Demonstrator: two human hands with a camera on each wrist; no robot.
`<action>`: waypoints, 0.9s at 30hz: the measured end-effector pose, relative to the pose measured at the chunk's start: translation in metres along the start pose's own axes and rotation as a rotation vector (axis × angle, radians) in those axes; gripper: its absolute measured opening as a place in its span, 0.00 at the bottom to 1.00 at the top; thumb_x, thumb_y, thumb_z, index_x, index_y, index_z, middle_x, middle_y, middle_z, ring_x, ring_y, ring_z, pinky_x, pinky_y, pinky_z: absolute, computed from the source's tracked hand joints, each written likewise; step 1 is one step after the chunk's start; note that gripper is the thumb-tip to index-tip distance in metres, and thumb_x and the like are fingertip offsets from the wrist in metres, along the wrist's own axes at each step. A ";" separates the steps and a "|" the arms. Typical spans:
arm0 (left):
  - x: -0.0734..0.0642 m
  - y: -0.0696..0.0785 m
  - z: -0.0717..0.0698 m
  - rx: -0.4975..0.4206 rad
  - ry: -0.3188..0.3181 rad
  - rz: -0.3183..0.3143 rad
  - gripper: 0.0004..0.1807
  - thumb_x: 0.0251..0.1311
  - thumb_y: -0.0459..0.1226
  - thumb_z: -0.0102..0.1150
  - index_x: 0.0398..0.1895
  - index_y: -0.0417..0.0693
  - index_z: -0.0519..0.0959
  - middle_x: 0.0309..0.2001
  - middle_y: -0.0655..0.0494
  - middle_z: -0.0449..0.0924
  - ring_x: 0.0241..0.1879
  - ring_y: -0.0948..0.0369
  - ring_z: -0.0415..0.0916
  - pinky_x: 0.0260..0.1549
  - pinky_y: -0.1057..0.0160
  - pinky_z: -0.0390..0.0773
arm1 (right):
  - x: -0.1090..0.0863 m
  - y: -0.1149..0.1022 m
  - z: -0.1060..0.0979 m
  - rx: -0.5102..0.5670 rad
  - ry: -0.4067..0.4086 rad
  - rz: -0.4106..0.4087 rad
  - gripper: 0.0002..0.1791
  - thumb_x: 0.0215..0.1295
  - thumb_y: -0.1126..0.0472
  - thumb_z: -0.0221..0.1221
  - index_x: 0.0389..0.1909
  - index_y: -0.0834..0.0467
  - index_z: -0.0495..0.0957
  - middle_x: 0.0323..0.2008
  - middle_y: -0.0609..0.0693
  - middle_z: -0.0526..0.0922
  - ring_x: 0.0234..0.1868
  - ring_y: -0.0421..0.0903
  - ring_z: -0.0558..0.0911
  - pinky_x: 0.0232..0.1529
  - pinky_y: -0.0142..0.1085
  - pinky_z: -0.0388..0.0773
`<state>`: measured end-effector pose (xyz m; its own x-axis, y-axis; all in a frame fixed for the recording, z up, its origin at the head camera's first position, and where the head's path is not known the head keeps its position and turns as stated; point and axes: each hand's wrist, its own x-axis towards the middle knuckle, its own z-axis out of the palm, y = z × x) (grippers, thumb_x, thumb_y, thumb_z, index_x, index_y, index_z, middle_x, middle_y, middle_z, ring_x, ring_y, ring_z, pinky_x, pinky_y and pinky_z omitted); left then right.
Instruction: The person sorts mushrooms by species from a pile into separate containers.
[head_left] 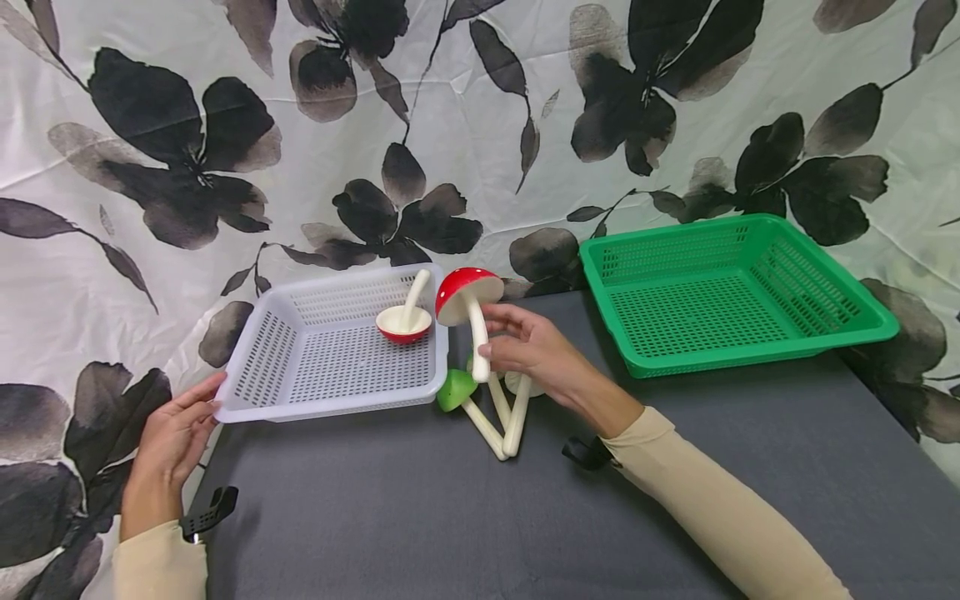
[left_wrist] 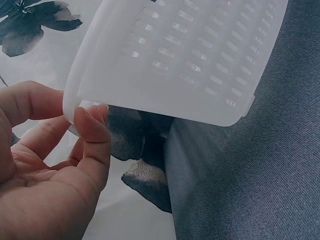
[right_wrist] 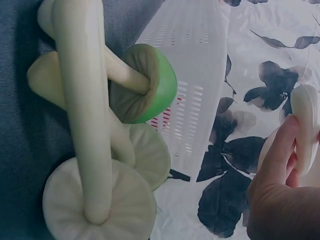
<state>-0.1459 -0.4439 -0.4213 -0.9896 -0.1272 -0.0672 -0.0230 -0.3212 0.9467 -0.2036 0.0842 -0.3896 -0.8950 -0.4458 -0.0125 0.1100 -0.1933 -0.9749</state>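
My right hand (head_left: 538,348) pinches the white stem of a red-capped toy mushroom (head_left: 453,293) between thumb and fingers, holding it up beside the white basket's right end. In the right wrist view, that hand (right_wrist: 280,185) grips the pale stem (right_wrist: 306,117). My left hand (head_left: 174,437) holds the left corner of the white plastic basket (head_left: 330,409). The left wrist view shows thumb and fingers (left_wrist: 92,131) pinching the basket's rim. Inside the basket, another red mushroom (head_left: 405,335) lies cap down, stem upward. Below my right hand, a green-capped mushroom (head_left: 456,390) lies among other pale-stemmed mushrooms (right_wrist: 100,200).
A green plastic basket (head_left: 750,360) stands at the back right of the dark grey table (head_left: 420,517). Behind the table hangs a white cloth (head_left: 480,108) with dark flowers. The white basket's left end reaches past the table's left edge.
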 end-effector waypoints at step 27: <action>0.000 -0.003 0.000 0.003 -0.009 0.019 0.23 0.67 0.19 0.52 0.64 0.37 0.78 0.53 0.59 0.86 0.48 0.63 0.86 0.43 0.66 0.83 | 0.052 0.005 0.050 -0.010 -0.075 -0.085 0.36 0.62 0.76 0.65 0.71 0.59 0.67 0.57 0.59 0.76 0.48 0.47 0.82 0.47 0.41 0.84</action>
<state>-0.1462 -0.4430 -0.4237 -0.9912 -0.1242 -0.0467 -0.0051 -0.3162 0.9487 -0.2283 0.0165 -0.3840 -0.8660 -0.4925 0.0870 0.0298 -0.2245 -0.9740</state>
